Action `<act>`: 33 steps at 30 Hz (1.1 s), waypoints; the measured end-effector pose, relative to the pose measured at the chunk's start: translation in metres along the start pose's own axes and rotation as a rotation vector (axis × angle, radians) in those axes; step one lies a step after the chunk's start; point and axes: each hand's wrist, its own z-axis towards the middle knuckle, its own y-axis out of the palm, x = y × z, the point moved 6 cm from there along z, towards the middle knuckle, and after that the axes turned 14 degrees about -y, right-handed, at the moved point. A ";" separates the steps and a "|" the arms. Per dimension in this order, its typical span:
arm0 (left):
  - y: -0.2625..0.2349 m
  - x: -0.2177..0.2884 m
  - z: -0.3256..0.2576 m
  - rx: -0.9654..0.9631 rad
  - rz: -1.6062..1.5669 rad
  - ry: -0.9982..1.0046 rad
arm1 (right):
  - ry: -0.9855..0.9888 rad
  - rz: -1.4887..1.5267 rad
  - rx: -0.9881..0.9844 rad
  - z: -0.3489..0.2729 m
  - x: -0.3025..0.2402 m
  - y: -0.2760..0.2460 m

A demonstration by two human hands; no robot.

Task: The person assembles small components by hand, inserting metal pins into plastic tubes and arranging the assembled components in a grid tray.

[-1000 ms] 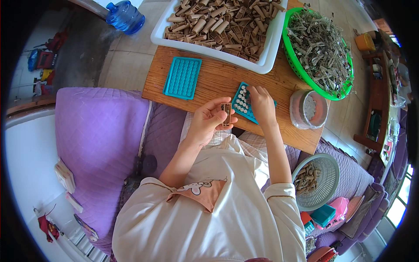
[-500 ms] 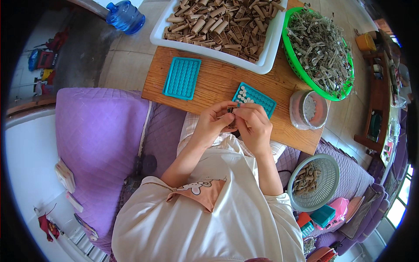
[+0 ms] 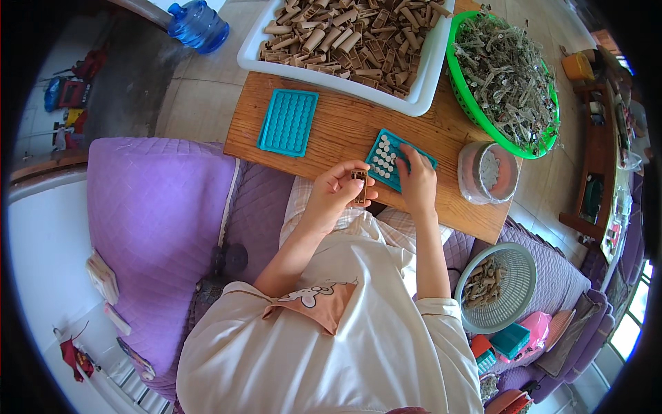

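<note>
A small brown plastic housing (image 3: 359,188), its hollow side with dark parts inside facing up, is pinched between the thumb and fingers of my left hand (image 3: 337,192). Over the right half of a teal tray (image 3: 429,164) is my right hand (image 3: 418,178), its fingers bent down and drawn together among the round pockets. What lies between those fingertips is hidden. Several white discs (image 3: 383,157) fill the left pockets of that tray, close beside my right fingertips.
A second teal pocket tray (image 3: 288,123) lies on the wooden table (image 3: 331,114). Behind stands a white bin (image 3: 422,103) of brown housings. A green basket (image 3: 460,96) of clear parts and a round tub (image 3: 510,181) stand right. A grey basket (image 3: 518,290) holds more brown pieces.
My right hand has left the brown housing and moved right and forward onto the teal tray. My left hand keeps the housing in nearly the same place, now tilted into view.
</note>
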 end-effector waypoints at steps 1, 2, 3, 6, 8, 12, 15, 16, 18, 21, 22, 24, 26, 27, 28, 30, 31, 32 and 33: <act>0.001 0.000 -0.001 -0.001 0.007 -0.005 | 0.000 0.000 -0.001 -0.002 0.003 0.001; 0.002 0.001 -0.001 -0.001 0.014 -0.006 | -0.024 -0.022 -0.052 -0.003 0.005 0.005; 0.002 0.002 -0.001 0.001 0.013 -0.003 | -0.047 -0.045 -0.102 -0.003 0.006 0.009; 0.004 0.002 -0.001 -0.015 0.008 -0.022 | -0.069 -0.066 -0.082 -0.002 0.005 0.007; 0.006 0.004 -0.003 -0.022 0.037 -0.015 | -0.014 0.092 0.048 0.000 -0.002 -0.004; 0.011 0.006 -0.006 -0.046 0.040 -0.021 | -0.054 0.282 0.293 0.002 -0.052 -0.042; 0.016 0.005 -0.005 -0.085 0.034 -0.048 | -0.294 0.282 0.278 0.001 -0.086 -0.053; 0.016 0.004 -0.004 -0.108 0.036 -0.027 | -0.293 0.280 0.280 0.001 -0.086 -0.052; 0.017 0.004 -0.003 -0.129 0.037 -0.003 | -0.427 0.287 0.297 0.001 -0.093 -0.051; 0.018 0.007 -0.003 -0.102 0.095 0.007 | -0.488 0.263 0.211 0.002 -0.092 -0.049; 0.016 0.004 -0.002 -0.092 0.113 0.003 | -0.488 0.263 0.211 0.003 -0.091 -0.049; 0.011 0.003 0.001 -0.079 0.127 -0.003 | -0.500 0.268 0.118 0.004 -0.090 -0.041; 0.004 -0.002 0.004 -0.063 0.037 -0.103 | -0.363 0.316 0.123 0.001 -0.076 -0.038; -0.001 -0.006 0.004 -0.063 0.037 -0.101 | -0.227 0.363 0.130 -0.001 -0.064 -0.036; -0.012 -0.012 0.005 -0.001 0.041 -0.090 | -0.229 0.364 0.129 -0.002 -0.057 -0.035; -0.029 -0.019 0.006 0.062 0.047 -0.074 | 0.079 0.257 0.107 -0.001 -0.019 -0.024; -0.035 -0.022 0.005 0.066 0.065 -0.085 | 0.078 0.258 0.108 -0.002 -0.011 -0.019; -0.037 -0.022 0.005 0.070 0.085 -0.097 | 0.080 0.219 0.059 -0.003 -0.005 -0.011; -0.039 -0.022 0.005 0.069 0.086 -0.097 | 0.082 0.180 0.011 -0.003 0.000 -0.004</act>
